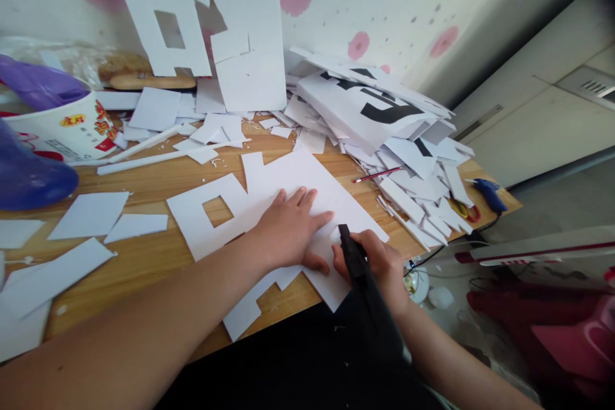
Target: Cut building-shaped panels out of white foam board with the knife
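Observation:
A white board with cut-out openings [307, 176] lies flat on the wooden table [144, 189], reaching its front edge. My left hand [293, 224] presses on the board with its fingers spread and holds nothing. Just to its right, my right hand [375, 262] is wrapped round a long black tool [361, 269], whose upper end is over the board near my left thumb. The tool's lower part runs down toward the bottom of the view. Whether its working tip touches the board is hidden.
Upright behind is a larger cut board [252, 70]. Scraps [89, 213] lie left; a paper pile [355, 102], red pencil [377, 175], scissors [464, 208] and blue glue gun [490, 194] are right. A paper bucket [65, 128] and blue object [33, 173] stand far left.

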Available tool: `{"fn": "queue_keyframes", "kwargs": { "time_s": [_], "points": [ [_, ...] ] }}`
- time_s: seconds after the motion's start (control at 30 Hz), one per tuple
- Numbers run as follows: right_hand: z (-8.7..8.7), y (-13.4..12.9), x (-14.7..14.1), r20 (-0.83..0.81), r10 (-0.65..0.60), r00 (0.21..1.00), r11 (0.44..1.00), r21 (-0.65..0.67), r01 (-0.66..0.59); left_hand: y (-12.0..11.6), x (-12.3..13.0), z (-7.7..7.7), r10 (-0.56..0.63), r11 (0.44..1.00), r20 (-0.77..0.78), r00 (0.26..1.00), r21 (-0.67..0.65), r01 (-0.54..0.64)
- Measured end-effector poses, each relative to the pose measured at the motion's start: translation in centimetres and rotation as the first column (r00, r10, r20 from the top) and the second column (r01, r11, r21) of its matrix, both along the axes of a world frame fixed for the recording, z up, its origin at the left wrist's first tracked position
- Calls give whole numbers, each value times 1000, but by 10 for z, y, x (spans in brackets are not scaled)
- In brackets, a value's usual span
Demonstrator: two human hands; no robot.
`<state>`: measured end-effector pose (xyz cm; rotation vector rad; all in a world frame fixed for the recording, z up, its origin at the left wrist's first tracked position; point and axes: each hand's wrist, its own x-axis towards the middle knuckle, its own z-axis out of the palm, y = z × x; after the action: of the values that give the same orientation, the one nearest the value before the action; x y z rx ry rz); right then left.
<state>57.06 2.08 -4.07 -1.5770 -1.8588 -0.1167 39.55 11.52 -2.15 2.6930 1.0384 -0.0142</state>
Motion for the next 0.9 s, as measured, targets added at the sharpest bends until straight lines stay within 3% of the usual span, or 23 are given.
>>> {"fn": "queue_keyframes", "kwargs": {
  "time_s": [0.33, 0.9],
  "points": [
    [-7, -8, -12, -48, -100, 994, 995, -12, 100, -4, 0, -2, 28, 1000, 51, 998, 7, -28],
    [-2, -19, -30, -158, -93, 983, 995, -61, 85, -2, 0, -8, 27, 1000, 43, 999, 13, -28]
  ]
}}
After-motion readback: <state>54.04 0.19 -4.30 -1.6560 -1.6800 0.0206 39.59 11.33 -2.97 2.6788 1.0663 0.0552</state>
